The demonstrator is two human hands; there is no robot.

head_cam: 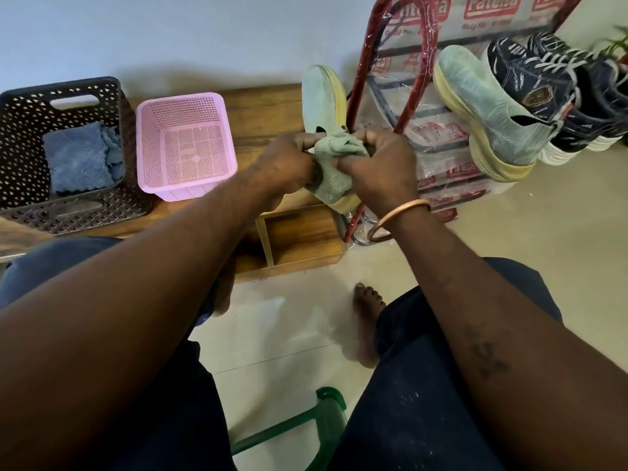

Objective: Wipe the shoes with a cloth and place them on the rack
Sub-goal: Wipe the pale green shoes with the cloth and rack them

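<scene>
Pinching pale green shoe (323,93) by its knit collar, left hand (289,163) and right hand (382,168), each grip curled tight

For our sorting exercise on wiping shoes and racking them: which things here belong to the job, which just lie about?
Job: left hand, right hand, crumpled pale green cloth, pale green knit shoe with yellow sole, matching shoe on the red metal rack.
Lying about: brown perforated basket, pink perforated basket, green plastic chair.
</scene>
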